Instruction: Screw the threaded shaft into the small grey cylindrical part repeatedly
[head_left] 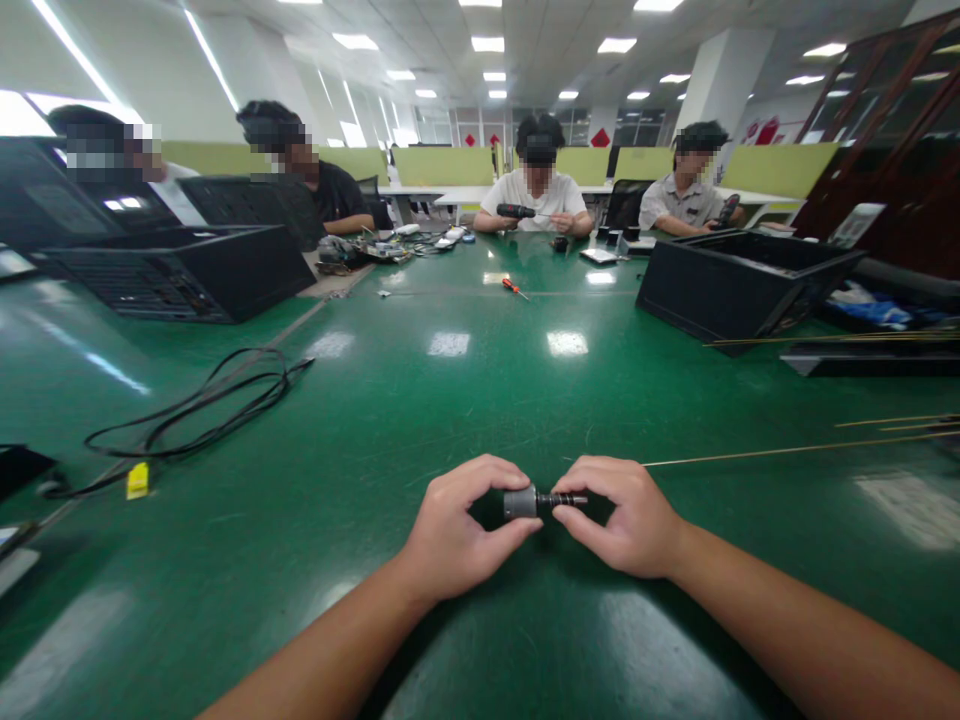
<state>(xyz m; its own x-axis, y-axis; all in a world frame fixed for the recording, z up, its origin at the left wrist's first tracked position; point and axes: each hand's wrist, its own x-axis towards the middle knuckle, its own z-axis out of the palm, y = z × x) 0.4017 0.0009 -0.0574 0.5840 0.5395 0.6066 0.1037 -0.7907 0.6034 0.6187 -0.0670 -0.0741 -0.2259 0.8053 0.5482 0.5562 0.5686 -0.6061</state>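
Above the green table (pixel 420 400), just in front of me, is a small dark cylindrical part (pixel 520 502) with a thin, ridged shaft (pixel 568 500) pointing right. Whether it is a motor or a tool chuck I cannot tell. My left hand (pixel 466 525) grips the thick grey body between thumb and fingers. From the other side, my right hand (pixel 624 515) pinches the ridged shaft with thumb and forefinger, and the metal tip shows between them. The part lies roughly level, and the fingers cover some of it.
A red-handled screwdriver (pixel 511 286) lies farther back. Looped black cable (pixel 217 405) with a yellow tag (pixel 138 480) is at left. Black computer cases (pixel 187 270) stand on both sides. Thin rods (pixel 750 454) reach in from the right. Several people sit opposite, one holding a power screwdriver (pixel 516 211).
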